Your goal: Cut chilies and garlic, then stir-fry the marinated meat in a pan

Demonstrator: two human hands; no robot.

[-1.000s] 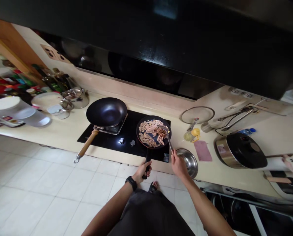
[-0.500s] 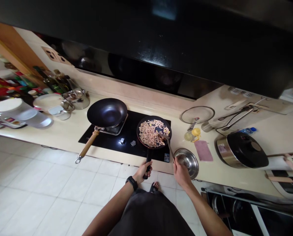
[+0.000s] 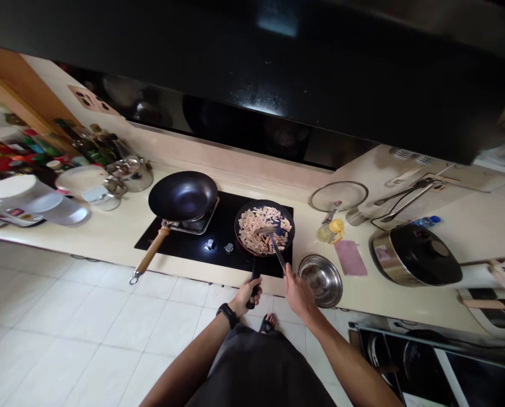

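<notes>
A black frying pan (image 3: 292,230) sits on the right side of the dark cooktop (image 3: 235,262). Small pale strips of food, likely meat, with some yellow bits (image 3: 252,223) cover much of its bottom. My left hand (image 3: 247,295) is closed around the pan's black handle. In my right hand (image 3: 298,293) is a spatula (image 3: 278,255), its slotted head down among the strips near the pan's middle. Beside my right hand stands a shiny steel bowl (image 3: 324,277).
A wok (image 3: 184,195) with a wooden handle rests on the left burner, handle jutting past the counter edge. Right of the pan are a glass lid (image 3: 339,195), a yellow-topped jar (image 3: 331,230), a pink cloth (image 3: 350,258) and a lidded pot (image 3: 413,257). A black range hood (image 3: 252,73) hangs overhead.
My right hand has moved left with the spatula, whose head went from the pan's right side to the middle of the food. My left hand keeps its hold on the handle.
</notes>
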